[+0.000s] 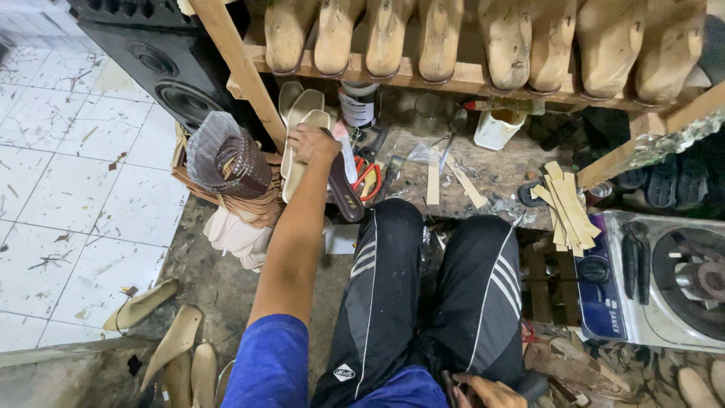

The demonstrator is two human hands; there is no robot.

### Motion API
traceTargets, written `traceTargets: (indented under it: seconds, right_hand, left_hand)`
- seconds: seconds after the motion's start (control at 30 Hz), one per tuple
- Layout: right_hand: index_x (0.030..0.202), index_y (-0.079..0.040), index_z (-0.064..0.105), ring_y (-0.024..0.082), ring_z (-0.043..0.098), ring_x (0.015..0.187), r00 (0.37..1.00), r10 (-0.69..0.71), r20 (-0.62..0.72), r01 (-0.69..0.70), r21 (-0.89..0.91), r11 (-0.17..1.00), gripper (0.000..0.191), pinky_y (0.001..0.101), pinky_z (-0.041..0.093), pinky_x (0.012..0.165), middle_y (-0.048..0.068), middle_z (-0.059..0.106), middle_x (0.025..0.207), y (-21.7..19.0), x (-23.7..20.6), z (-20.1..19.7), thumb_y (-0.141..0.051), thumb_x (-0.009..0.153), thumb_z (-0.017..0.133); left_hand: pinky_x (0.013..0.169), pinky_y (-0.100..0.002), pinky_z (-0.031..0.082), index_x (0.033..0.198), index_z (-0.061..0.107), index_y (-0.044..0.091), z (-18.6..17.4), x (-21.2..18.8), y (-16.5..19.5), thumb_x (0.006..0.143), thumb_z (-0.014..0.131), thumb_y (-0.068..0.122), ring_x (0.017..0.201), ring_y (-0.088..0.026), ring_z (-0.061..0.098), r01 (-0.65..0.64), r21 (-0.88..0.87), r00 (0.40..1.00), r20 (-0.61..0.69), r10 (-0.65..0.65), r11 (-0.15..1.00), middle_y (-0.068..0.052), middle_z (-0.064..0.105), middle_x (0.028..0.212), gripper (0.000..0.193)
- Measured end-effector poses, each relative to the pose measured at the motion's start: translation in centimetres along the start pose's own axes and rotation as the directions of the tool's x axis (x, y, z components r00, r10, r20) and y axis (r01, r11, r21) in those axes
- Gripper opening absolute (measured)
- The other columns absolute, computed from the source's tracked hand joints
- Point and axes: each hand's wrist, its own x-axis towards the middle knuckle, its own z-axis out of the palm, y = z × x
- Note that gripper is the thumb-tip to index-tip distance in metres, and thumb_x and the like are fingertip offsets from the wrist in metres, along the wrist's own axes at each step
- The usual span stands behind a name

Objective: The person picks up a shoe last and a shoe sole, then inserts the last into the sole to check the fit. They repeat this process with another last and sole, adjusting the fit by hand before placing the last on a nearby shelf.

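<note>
Shelf: a wooden shelf (468, 75) runs across the top, lined with wooden shoe lasts (442, 34) hanging toe-down over the work area.
Table: a worn wooden table (498, 177) sits under the shelf, carrying red-handled scissors (368, 177), a white container (497, 127), a dark can (359, 104) and loose tan strips (568, 211).
In the way: a slanted wooden post (242, 72) crosses just left of the reaching arm; a black speaker (177, 72) stands behind it.
Left hand: the left hand (313, 143) is curled closed on the top of a dark shoe sole (343, 189) (fingers wrapped over its upper end), beside a stack of tan insoles (300, 128) leaning upright.
Right hand: the right hand (491, 393) lies low by the lap at the frame's bottom edge; I cannot tell how its fingers are set.
Beside the arm: a wrapped bundle (226, 155) sits on piled leather pieces (242, 219), close to the forearm.
Open room: white tiled floor (68, 189) lies free to the left; a stove (672, 279) closes off the right.
</note>
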Motion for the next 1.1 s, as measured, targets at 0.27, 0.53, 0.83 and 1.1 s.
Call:
traceTargets:
  seconds: [0.27, 0.53, 0.83, 1.1]
  right_hand:
    - [0.097, -0.026, 0.085, 0.008, 0.068, 0.045, 0.969, 0.201, 0.144, -0.206, 0.026, 0.978, 0.031, 0.0255, 0.055, 0.047, -0.001, 0.069, 0.049, 0.5, -1.5, -0.6, -0.027, 0.067, 0.09]
    - [0.126, 0.001, 0.064, 0.019, 0.071, 0.068, 0.791, 0.565, 0.234, -0.562, 0.644, 0.52, 0.039, 0.0356, 0.059, 0.063, 0.009, 0.075, 0.079, -3.5, 5.4, -2.7, -0.009, 0.089, 0.066]
    - [0.106, 0.012, 0.065, 0.027, 0.074, 0.069, 0.789, 0.326, 0.521, -0.537, 0.842, -0.045, 0.037, 0.0394, 0.059, 0.063, 0.023, 0.077, 0.085, -8.9, 8.8, -3.9, -0.023, 0.101, 0.06]
    - [0.148, -0.004, 0.045, 0.017, 0.071, 0.08, 0.91, 0.4, 0.109, -0.308, 0.824, 0.476, 0.05, 0.0306, 0.058, 0.074, 0.013, 0.074, 0.098, -6.7, 4.2, -8.9, -0.019, 0.103, 0.058]
  left_hand:
    - [0.078, -0.041, 0.056, 0.122, 0.057, -0.001, 0.7, 3.9, -3.0, 0.084, 0.079, 0.014, 0.09, -0.024, 0.067, 0.075, -0.891, 0.955, 0.194, 0.226, 0.447, -0.01, 0.069, 0.102, 0.046]
    - [0.071, -0.031, 0.057, 0.113, 0.067, 0.004, -1.3, -10.1, -8.1, 0.1, 0.065, 0.012, 0.076, -0.013, 0.066, 0.313, -0.928, 0.84, 0.172, 0.515, -0.2, -0.002, 0.07, 0.091, 0.015]
    - [0.094, -0.04, 0.06, 0.146, 0.045, 0.01, -0.8, -28.9, -7.3, 0.097, 0.06, 0.044, 0.119, -0.021, 0.064, 0.693, -0.68, 0.558, 0.296, 0.776, -0.239, -0.009, 0.056, 0.14, 0.062]
    - [0.072, -0.033, 0.048, 0.166, 0.036, 0.019, 2.4, -32.5, -7.4, 0.107, 0.048, 0.065, 0.126, -0.036, 0.06, 0.824, -0.55, 0.361, 0.328, 0.873, -0.134, -0.022, 0.04, 0.169, 0.076]
